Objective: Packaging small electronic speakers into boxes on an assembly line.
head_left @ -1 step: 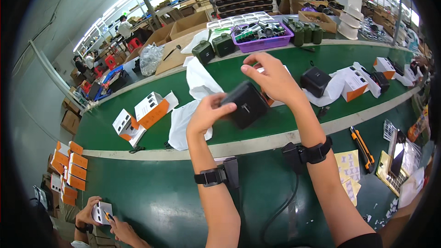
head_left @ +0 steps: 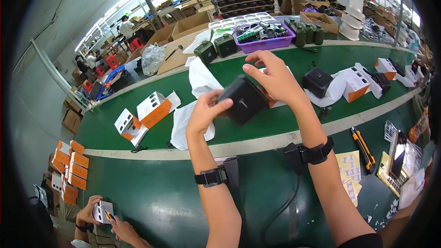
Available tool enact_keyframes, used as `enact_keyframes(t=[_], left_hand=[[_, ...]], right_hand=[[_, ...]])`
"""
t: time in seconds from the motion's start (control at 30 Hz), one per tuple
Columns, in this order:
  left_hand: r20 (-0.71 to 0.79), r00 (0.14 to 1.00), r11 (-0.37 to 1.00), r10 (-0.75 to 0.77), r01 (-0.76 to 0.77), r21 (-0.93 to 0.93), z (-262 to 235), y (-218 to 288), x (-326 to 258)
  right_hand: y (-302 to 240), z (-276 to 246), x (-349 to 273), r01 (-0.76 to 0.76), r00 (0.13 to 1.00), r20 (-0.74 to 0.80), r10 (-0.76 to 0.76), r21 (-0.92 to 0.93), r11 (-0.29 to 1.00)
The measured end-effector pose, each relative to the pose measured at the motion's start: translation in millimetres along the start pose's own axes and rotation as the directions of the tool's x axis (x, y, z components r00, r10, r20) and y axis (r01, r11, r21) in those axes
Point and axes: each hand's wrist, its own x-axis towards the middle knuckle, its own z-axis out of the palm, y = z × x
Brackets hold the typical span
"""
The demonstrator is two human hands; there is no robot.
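Head view. The matte black box-shaped plastic device is held in the air above the green work table, between both hands and tilted on one corner. The left hand closes thumb and fingers on its lower left edge; the right hand arches over its upper right corner, fingers half spread (how firmly it grips cannot be told). Behind lie a white-and-orange cardboard carton, a crumpled white plastic bag and a purple plastic tray of parts. Risk: with only edge and corner contact, the smooth casing could pivot and drop to the table.
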Motion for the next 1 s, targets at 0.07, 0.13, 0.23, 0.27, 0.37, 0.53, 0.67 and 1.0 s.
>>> enact_keyframes(t=[0.07,0.13,0.23,0.27,0.37,0.53,0.67,1.0], left_hand=[[-0.102,0.995,0.992,0.003,-0.016,-0.126,-3,10,-2],[-0.153,0.988,0.984,0.008,-0.035,-0.176,-3,20,-6],[-0.281,0.959,0.991,-0.032,-0.007,-0.137,-1,35,-13],[-0.245,0.969,0.982,-0.014,-0.034,-0.187,-1,36,-15],[-0.024,0.999,0.958,0.043,-0.048,-0.282,-9,39,-19],[0.033,0.982,0.956,0.187,-0.174,-0.234,-2,49,-20],[-0.020,0.970,0.935,0.241,-0.237,-0.263,2,55,-23],[-0.177,0.957,0.962,0.228,-0.249,-0.109,11,62,-21]], right_hand=[[-6,0,-2,0.111,0.987,-0.108,-0.116,-0.050,0.992],[-4,12,-2,0.010,1.000,0.002,-0.010,0.169,0.986],[-25,18,-8,-0.408,0.913,0.267,0.309,0.541,0.736],[-24,21,-6,-0.469,0.883,0.344,0.320,0.601,0.648],[-21,19,-5,-0.535,0.845,0.428,0.322,0.681,0.499],[-21,13,-1,-0.622,0.751,0.534,0.388,0.770,0.145],[-12,14,0,-0.630,0.763,0.621,0.178,0.776,-0.007],[-41,44,-15,-0.498,0.853,0.328,-0.407,0.275,-0.822]])
